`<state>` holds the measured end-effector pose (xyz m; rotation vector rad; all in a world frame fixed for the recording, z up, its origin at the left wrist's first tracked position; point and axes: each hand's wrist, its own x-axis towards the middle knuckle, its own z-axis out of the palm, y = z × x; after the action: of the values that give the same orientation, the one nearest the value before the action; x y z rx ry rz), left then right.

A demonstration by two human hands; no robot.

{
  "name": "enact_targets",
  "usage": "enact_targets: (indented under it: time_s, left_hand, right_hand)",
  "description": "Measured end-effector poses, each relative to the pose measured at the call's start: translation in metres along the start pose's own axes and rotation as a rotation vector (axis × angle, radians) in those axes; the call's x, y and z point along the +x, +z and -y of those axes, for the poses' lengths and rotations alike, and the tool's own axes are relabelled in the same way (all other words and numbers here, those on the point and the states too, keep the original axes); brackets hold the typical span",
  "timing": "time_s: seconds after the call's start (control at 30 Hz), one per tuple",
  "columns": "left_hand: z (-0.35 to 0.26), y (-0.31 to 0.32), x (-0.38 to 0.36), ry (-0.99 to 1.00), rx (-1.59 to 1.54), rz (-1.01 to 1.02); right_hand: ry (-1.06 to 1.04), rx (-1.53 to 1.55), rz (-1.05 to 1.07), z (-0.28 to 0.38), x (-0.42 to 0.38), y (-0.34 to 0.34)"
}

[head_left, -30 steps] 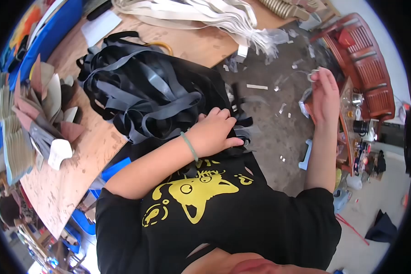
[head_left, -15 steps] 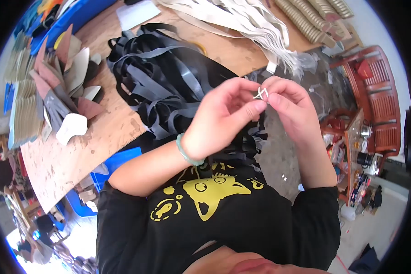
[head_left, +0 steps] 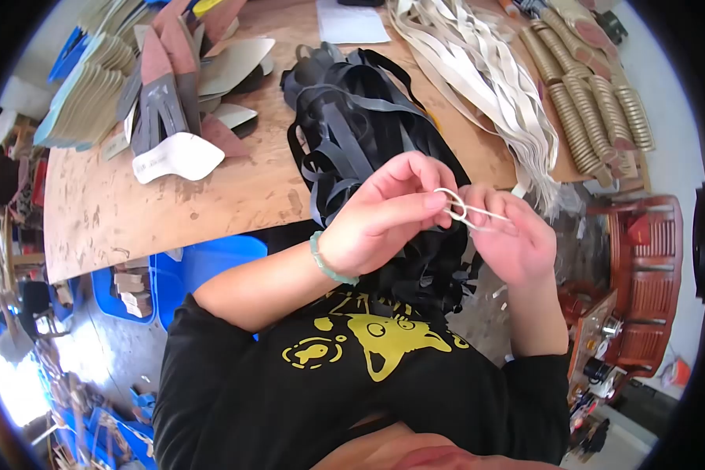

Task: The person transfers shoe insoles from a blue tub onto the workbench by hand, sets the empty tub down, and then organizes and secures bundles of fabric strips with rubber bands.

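Note:
A thin white cord (head_left: 460, 207) forms a small loop between my two hands. My left hand (head_left: 395, 205) pinches one side of it between thumb and forefinger, and a pale green bracelet circles that wrist. On the other side, my right hand (head_left: 517, 233) grips the cord, which stretches across its fingers. Just beyond and below the hands lies a thick bundle of black straps (head_left: 352, 117), hanging over the table's edge. A bundle of cream straps (head_left: 478, 86) lies farther right.
The wooden table (head_left: 204, 204) carries cut shoe-shaped pieces (head_left: 164, 102) at left, a paper sheet (head_left: 352, 23) and coiled beige rolls (head_left: 580, 117). Blue bins (head_left: 204, 266) stand below the table. A red wooden chair (head_left: 650, 274) is at right.
The view has shifted, so the table and its contents appear farther right. The cord now shows as a larger, open loop, and my hands appear lower in view.

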<state>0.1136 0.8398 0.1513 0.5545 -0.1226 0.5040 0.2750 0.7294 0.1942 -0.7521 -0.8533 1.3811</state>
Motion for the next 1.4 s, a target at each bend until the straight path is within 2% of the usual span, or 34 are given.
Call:
enact_targets:
  time_s: [0.03,0.2,0.3,0.37,0.43,0.47,0.5,0.57,0.6,0.67,0.7,0.73,0.77,0.8,0.83,0.97,1.07,1.1,1.13,1.23,1.33,1.4]
  left_hand:
    - [-0.002,-0.001,-0.003,-0.022,-0.090,0.012]
    - [-0.013,-0.020,-0.015,-0.013,-0.249,0.152]
    - [-0.013,-0.024,-0.022,-0.057,-0.179,0.040]
    - [-0.011,-0.023,-0.025,-0.042,-0.059,0.111]
    - [-0.008,-0.017,-0.031,-0.003,0.339,0.258]
    - [-0.011,-0.015,-0.027,0.150,0.712,0.390]
    - [-0.012,-0.012,-0.024,0.278,0.909,0.498]
    - [-0.016,-0.009,-0.024,0.285,1.032,0.531]
    - [-0.017,-0.009,-0.024,0.321,1.020,0.491]
    - [-0.020,-0.011,-0.025,0.386,0.993,0.417]
    - [-0.025,-0.013,-0.028,0.303,0.946,0.292]
    - [-0.023,-0.016,-0.032,0.239,0.788,0.106]
    - [-0.021,-0.018,-0.032,0.176,0.630,-0.076]
    - [-0.022,-0.024,-0.026,0.339,0.708,-0.071]
    - [-0.027,-0.028,-0.027,0.329,0.821,-0.063]
    - [-0.042,-0.027,-0.021,0.533,1.130,-0.243]
    - [-0.072,-0.048,-0.019,0.485,1.631,-0.496]
    - [-0.074,-0.064,-0.019,0.444,1.747,-0.594]
    - [-0.077,-0.077,-0.020,0.281,1.773,-0.655]
    - [-0.078,-0.136,-0.013,0.058,1.652,-0.712]
    - [-0.084,-0.162,0.002,0.101,1.407,-0.617]
    - [-0.087,-0.166,0.015,0.076,1.365,-0.664]
  right_hand:
    - [0.010,0.017,0.069,-0.001,0.003,0.000]
    - [-0.024,0.394,0.101,-0.006,0.015,-0.011]
    - [-0.083,0.489,0.303,-0.001,0.022,0.004]
    - [-0.227,0.349,0.382,-0.005,0.031,-0.001]
    - [-0.374,0.167,0.226,-0.009,0.036,0.009]
    - [-0.439,0.053,0.158,-0.010,0.039,0.013]
    - [-0.500,-0.101,0.128,-0.008,0.045,0.018]
    - [-0.646,-0.407,0.125,-0.003,0.061,0.015]
    - [-0.740,-0.549,0.138,0.001,0.068,0.009]
    - [-0.792,-0.845,-0.141,0.005,0.071,0.013]
    - [-0.811,-0.993,-0.294,0.007,0.071,0.014]
    - [-0.804,-0.879,-0.351,0.005,0.075,0.013]
    - [-0.777,-0.903,-0.261,0.005,0.077,0.011]
    - [-0.746,-0.925,-0.168,0.004,0.078,0.009]
    - [-0.713,-0.944,-0.073,0.003,0.079,0.007]
    - [-0.359,-0.881,-0.028,0.002,0.085,0.025]
    - [-0.253,-0.880,-0.073,0.011,0.103,-0.002]
    - [-0.163,-1.002,-0.099,0.012,0.112,-0.017]
    - [-0.072,-1.122,-0.125,0.011,0.122,-0.036]
    - [0.189,-1.475,-0.116,-0.013,0.158,-0.088]
    - [0.485,-1.520,-0.134,-0.028,0.190,-0.083]
    - [0.411,-1.434,-0.104,-0.045,0.210,-0.093]
